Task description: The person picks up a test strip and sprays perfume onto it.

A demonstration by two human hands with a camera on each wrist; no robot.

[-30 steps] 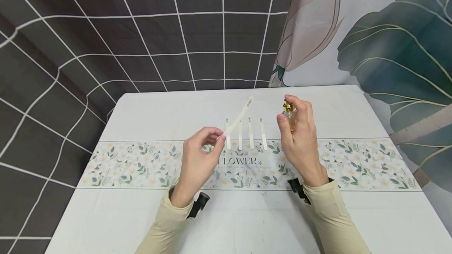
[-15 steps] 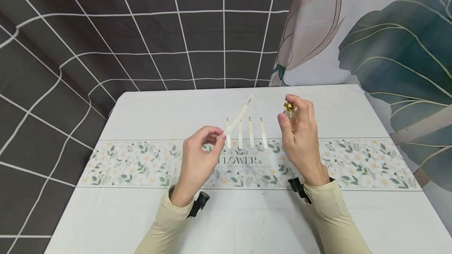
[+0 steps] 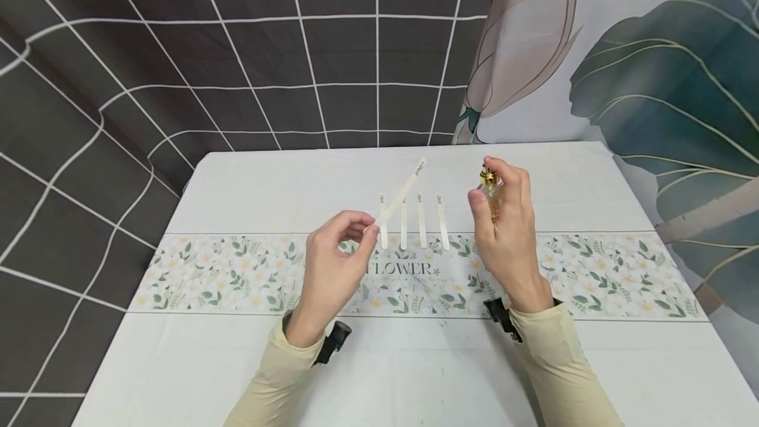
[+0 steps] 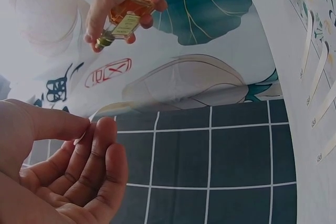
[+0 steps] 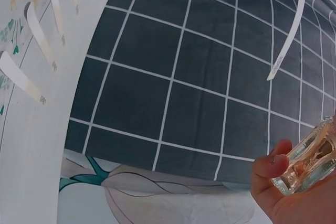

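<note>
Facing the white worktop (image 3: 415, 374), you've got right hand (image 3: 508, 232) and left hand (image 3: 337, 259) gripping: right fingers around the glass bottle (image 3: 491, 198), scene right; left fingers pinching one pale strip (image 3: 406, 188), tip slanting far-right. Four matching strips (image 3: 421, 221) lie between.

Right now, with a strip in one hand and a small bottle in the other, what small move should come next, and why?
Perhaps press down on the gold top: the right hand grips the bottle with its index finger on that top, while the left hand pinches one end of the strip, whose free end sits between the hands.
</note>
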